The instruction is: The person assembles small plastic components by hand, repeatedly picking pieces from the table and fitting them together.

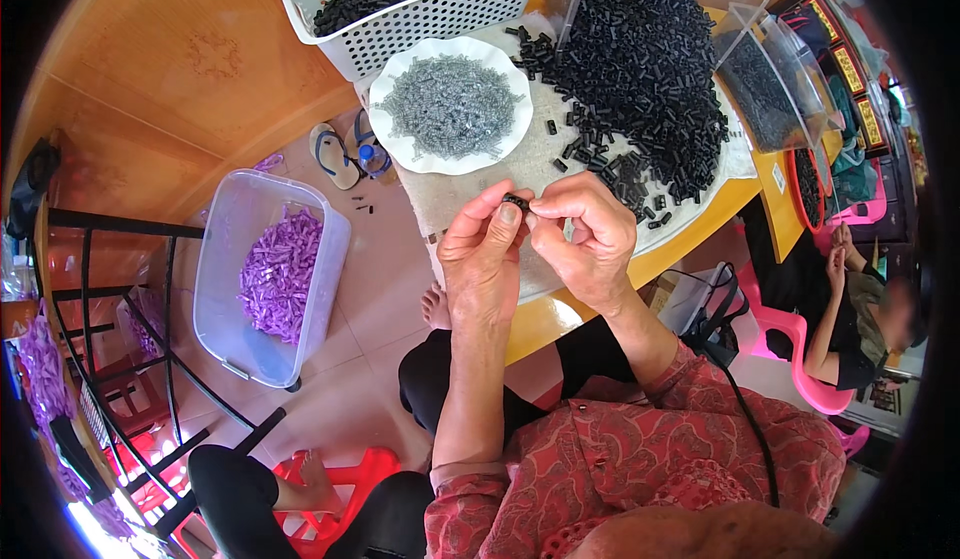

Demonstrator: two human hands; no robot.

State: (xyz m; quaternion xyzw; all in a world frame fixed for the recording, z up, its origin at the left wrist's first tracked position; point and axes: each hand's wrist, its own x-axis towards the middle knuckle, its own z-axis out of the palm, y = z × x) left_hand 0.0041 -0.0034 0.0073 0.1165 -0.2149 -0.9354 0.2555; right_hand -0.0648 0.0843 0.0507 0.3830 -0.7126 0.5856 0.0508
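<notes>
Fingertips of your left hand pinch a small black piece over the tabletop; your right hand has a narrow grip at its end, contents unclear. You seem to be working it two-handed; the next move calls for a steady left hold.

It looks like a small workshop in homely surroundings, with small black parts heaped on the desk beside a scalloped plate of clear pieces. Left of the desk, a tub of purple parts stands on tiled floor near flip-flops (a domestic touch); right of it, another person shows by a pink plastic chair.
</notes>
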